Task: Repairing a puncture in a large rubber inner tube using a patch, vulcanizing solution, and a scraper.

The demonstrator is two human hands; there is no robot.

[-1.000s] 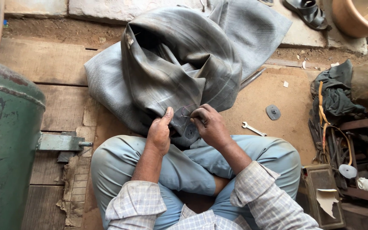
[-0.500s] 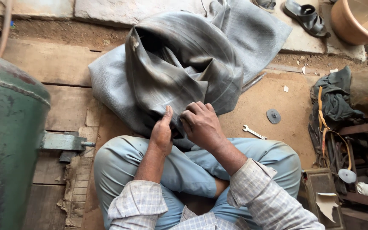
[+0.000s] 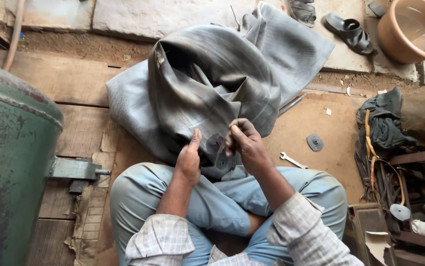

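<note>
A large grey rubber inner tube (image 3: pixel 212 83) lies folded on the wooden floor and over my crossed legs. My left hand (image 3: pixel 189 156) grips a fold of the tube at its near edge, thumb up. My right hand (image 3: pixel 244 143) pinches the rubber just to the right of it, fingers curled. Between the two hands sits a small dark round patch (image 3: pixel 216 143) on the tube.
A green metal tank (image 3: pixel 10 162) stands at the left. A small spanner (image 3: pixel 292 160) and a round grey disc (image 3: pixel 314 142) lie on the board to my right. Dark cloth (image 3: pixel 382 123), tools, sandals (image 3: pixel 347 32) and an orange tub (image 3: pixel 411 29) are at the right and back.
My right hand has lifted from pressing flat on the tube to pinching it beside the patch. The view has tilted slightly; my left hand keeps its hold.
</note>
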